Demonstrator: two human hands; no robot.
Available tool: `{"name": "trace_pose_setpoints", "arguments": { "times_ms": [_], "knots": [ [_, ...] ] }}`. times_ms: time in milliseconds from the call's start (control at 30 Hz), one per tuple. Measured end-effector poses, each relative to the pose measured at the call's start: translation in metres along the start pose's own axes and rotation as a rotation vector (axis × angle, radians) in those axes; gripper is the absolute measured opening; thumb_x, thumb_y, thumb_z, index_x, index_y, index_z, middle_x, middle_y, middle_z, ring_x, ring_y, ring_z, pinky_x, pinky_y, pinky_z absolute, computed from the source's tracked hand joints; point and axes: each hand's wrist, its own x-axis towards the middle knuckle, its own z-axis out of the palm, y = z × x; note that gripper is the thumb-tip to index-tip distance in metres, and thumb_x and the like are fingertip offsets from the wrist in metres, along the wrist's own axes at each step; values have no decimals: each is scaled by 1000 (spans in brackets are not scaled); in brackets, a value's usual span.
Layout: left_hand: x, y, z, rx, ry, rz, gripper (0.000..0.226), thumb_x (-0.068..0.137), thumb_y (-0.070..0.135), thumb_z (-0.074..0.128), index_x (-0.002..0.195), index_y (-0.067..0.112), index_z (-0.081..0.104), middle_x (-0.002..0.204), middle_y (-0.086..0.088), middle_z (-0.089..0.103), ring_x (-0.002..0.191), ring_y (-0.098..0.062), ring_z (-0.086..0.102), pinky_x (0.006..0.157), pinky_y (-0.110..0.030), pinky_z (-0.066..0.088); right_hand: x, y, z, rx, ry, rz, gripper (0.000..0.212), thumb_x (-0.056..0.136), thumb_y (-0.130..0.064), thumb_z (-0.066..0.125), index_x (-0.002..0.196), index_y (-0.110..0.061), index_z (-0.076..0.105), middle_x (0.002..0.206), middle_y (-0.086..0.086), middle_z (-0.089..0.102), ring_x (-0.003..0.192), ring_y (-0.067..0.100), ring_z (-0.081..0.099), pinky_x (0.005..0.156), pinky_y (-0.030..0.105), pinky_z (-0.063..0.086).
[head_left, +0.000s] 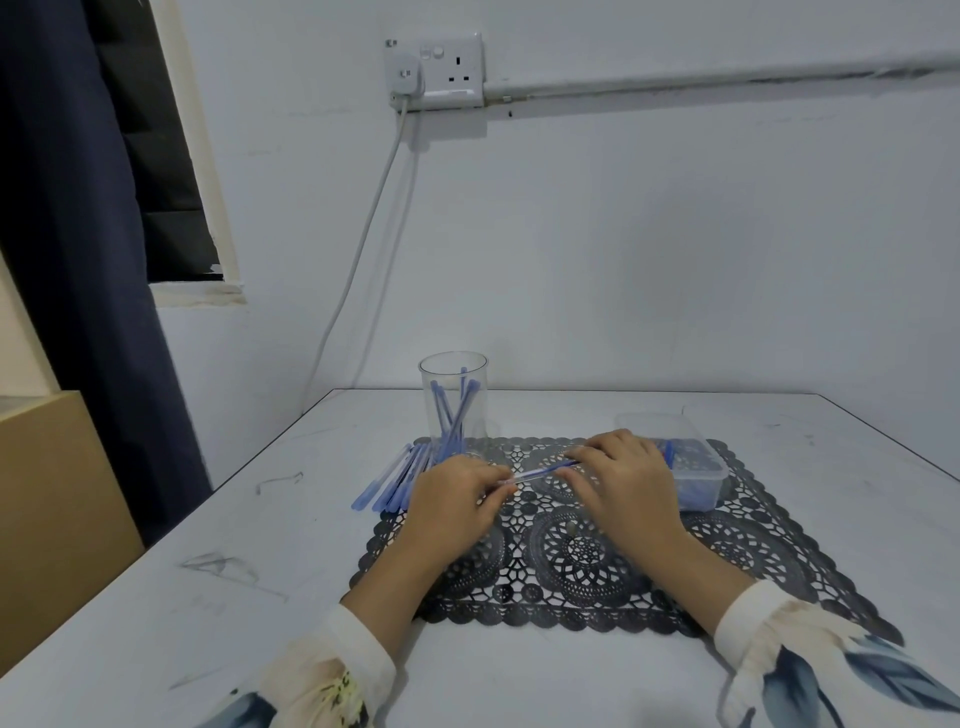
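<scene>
The left hand (457, 501) and right hand (623, 478) each pinch an end of a blue pen (537, 472) just above the black mat (571, 566). They seem to be pushing it together. It probably goes in the cup (453, 405) next.

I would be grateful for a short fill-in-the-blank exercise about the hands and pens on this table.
1. The left hand and right hand hold one pen over a lace mat coloured ____.
2. The clear cup, with several pens inside, stands ____.
3. The loose pile of pens lies at the mat's ____ edge.
4. The plastic box sits beside the ____ hand.

Missing words: black; upright; left; right.
</scene>
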Motion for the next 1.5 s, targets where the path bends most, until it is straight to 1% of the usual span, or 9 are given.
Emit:
{"name": "trace_pose_setpoints", "arguments": {
  "times_ms": [100, 167, 467, 733, 900, 1167, 1300, 1367, 1500],
  "knots": [
    [0, -1, 1, 1, 17, 16, 27, 88, 40, 58, 109, 26, 69, 96, 9, 71, 87, -8, 60, 79, -28, 49, 1, 2, -1, -51, -13, 64, 35, 80, -50, 57, 83, -19, 73, 81, -2, 67, 80, 18, 60, 73, 38, 47],
    [0, -1, 1, 14, 21, 22, 27, 88, 40, 59, 109, 26, 69, 95, 8, 71, 86, -8, 60, 78, -27, 49, 2, 2, -1, -39, -17, 86, 35, 77, -51, 61, 83, -18, 72, 81, -1, 67, 81, 18, 60, 74, 38, 47],
    [1, -2, 2, 30, 41, 56, 26, 88, 41, 59, 108, 28, 70, 92, 9, 71, 83, -8, 59, 75, -26, 49, 1, -6, -6, 145, 69, 4, 17, 66, -15, 82, 77, -8, 71, 75, 3, 63, 73, 19, 58, 58, 30, 52],
    [1, -1, 5, 63, 89, 131, 18, 82, 34, 68, 96, 24, 74, 77, 8, 70, 71, -12, 60, 61, -28, 51, 0, -21, -5, 334, 38, 38, 26, 61, 12, 77, 78, -7, 72, 76, 4, 60, 75, 8, 51, 72, 11, 40],
    [2, 0, 5, 84, 84, 160, 18, 81, 32, 69, 95, 22, 74, 72, 6, 69, 67, -13, 59, 57, -25, 45, 0, -24, -2, 399, -26, 65, 30, 63, 15, 73, 80, -9, 72, 78, 1, 62, 74, 2, 51, 73, 5, 41],
    [0, 1, 3, 51, -27, 96, 23, 88, 38, 58, 104, 28, 71, 82, 5, 69, 80, -13, 58, 68, -28, 46, 3, -23, -6, 495, -173, 116, 31, 69, 11, 67, 85, -15, 74, 83, -8, 61, 76, -2, 53, 76, -2, 35],
    [2, -1, 1, 64, -73, 26, 26, 90, 41, 54, 109, 31, 68, 92, 8, 70, 89, -10, 58, 76, -28, 47, 11, -19, -14, 470, -247, 169, 25, 76, 5, 61, 78, -18, 69, 80, -11, 61, 76, -6, 51, 75, 15, 46],
    [3, -2, -1, 71, -69, -2, 27, 91, 41, 53, 111, 30, 67, 94, 9, 70, 91, -9, 58, 76, -23, 45, 15, -16, -21, 419, -360, 197, 19, 81, -1, 57, 81, -18, 66, 82, -8, 63, 76, 3, 55, 74, 26, 49],
    [5, -6, -4, 105, -80, -39, 27, 92, 41, 52, 111, 30, 68, 88, 8, 69, 86, -9, 58, 71, -23, 43, 18, -10, -28, 282, -668, 147, 21, 85, -13, 53, 94, -25, 67, 85, -11, 60, 73, 1, 54, 69, 18, 44]
  ]
}}
